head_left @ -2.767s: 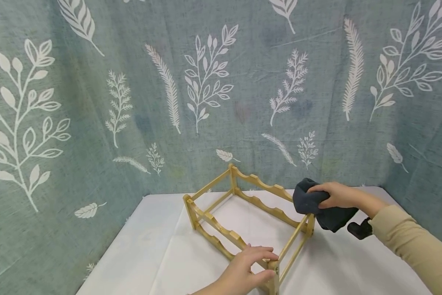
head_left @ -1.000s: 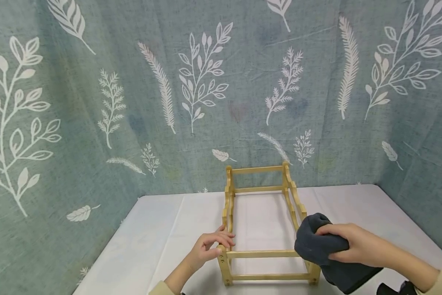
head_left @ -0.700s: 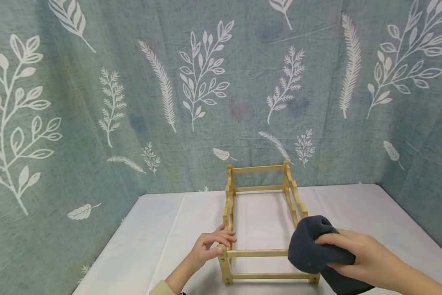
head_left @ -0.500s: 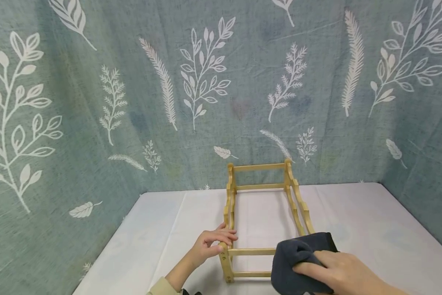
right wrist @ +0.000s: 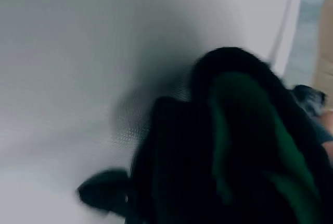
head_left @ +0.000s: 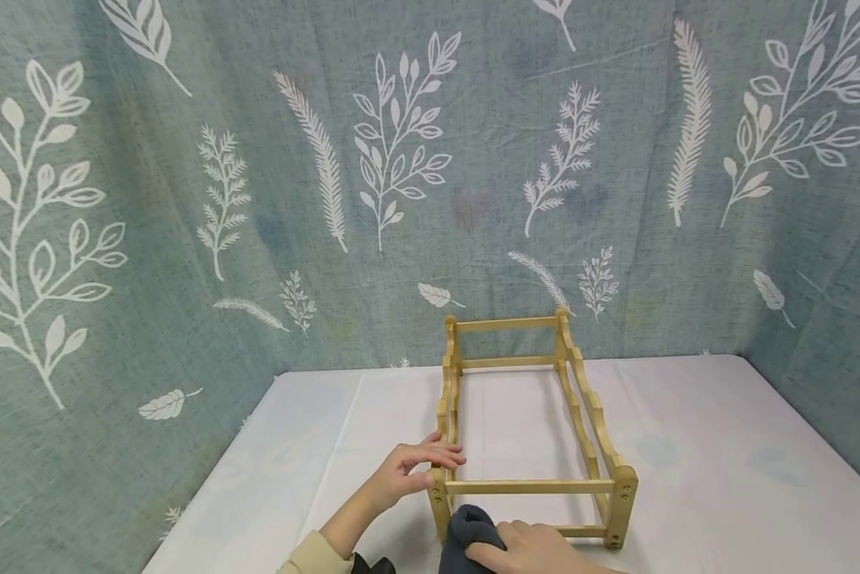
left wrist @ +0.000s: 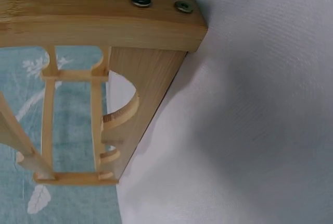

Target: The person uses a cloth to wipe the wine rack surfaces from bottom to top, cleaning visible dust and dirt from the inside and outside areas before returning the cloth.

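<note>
A light wooden wine rack (head_left: 530, 486) with scalloped side rails stands on the table, its short end facing me. My left hand (head_left: 401, 478) grips its near left corner, fingers over the rail and thumb by the post. The left wrist view shows a rack bar (left wrist: 93, 18) with two screw heads and the scalloped sides beyond. At the bottom edge of the head view, my right hand (head_left: 533, 550) holds a bunched dark blue-grey cloth (head_left: 465, 538) before the near left post. Dark folds of the cloth (right wrist: 177, 156) fill much of the right wrist view.
A white cloth covers the table (head_left: 716, 478). Behind and at both sides hangs a grey-green curtain (head_left: 473, 159) with white leaf prints, close behind the rack's far end.
The rack was turned from diagonal to end-on, and the left hand shifted left with its corner. The right hand carried the cloth from the right side, along the near end, to the left post.
</note>
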A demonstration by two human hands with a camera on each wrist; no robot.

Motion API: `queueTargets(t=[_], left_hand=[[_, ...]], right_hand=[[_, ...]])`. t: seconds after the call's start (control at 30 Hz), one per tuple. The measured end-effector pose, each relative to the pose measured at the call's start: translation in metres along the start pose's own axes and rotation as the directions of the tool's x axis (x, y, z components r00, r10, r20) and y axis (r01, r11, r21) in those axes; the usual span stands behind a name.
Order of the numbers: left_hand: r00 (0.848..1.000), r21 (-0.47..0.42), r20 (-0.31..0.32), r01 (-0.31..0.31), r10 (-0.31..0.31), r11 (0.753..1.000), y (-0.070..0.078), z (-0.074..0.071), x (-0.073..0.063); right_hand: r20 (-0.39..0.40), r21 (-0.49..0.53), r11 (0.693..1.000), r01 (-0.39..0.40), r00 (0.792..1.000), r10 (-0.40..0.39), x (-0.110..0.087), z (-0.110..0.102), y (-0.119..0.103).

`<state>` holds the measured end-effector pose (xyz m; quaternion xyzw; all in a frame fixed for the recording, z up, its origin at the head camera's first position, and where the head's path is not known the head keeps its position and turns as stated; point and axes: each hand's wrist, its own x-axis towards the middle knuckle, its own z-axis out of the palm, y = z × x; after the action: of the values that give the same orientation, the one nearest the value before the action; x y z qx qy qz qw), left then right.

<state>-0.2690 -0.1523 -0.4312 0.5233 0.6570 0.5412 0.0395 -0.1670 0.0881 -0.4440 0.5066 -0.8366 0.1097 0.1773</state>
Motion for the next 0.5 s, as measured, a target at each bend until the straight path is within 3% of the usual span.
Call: queueTargets(t=[0.1, 0.2, 0.3, 0.4, 0.47, 0.5], left_hand=[[1.000, 0.004, 0.012, 0.022, -0.022, 1.000, 0.001, 0.000, 0.001], [0.999, -0.009, 0.005, 0.034, -0.034, 0.999, 0.003, 0.001, 0.001], [1.000, -0.004, -0.006, 0.029, -0.029, 1.000, 0.003, 0.001, 0.002], [0.999, -0.005, -0.010, 0.036, -0.036, 0.999, 0.004, 0.001, 0.003], [0.999, -0.015, -0.005, 0.047, -0.047, 0.999, 0.005, 0.001, 0.004], [0.999, -0.017, -0.005, 0.053, -0.053, 0.998, 0.006, 0.002, 0.005]], right_hand=[[-0.065, -0.200, 0.979, 0.048, 0.996, -0.062, 0.009, 0.023, 0.005], [-0.152, -0.365, 0.929, 0.060, 0.981, -0.123, 0.014, 0.038, 0.007], [-0.194, -0.441, 0.897, 0.037, 0.972, -0.136, 0.013, 0.042, 0.008], [-0.130, -0.431, 0.902, -0.009, 0.990, -0.052, 0.007, 0.033, 0.007], [-0.024, -0.376, 0.924, -0.069, 0.998, 0.065, 0.000, 0.023, 0.006], [0.035, -0.345, 0.932, -0.111, 0.991, 0.131, -0.004, 0.018, 0.005]])
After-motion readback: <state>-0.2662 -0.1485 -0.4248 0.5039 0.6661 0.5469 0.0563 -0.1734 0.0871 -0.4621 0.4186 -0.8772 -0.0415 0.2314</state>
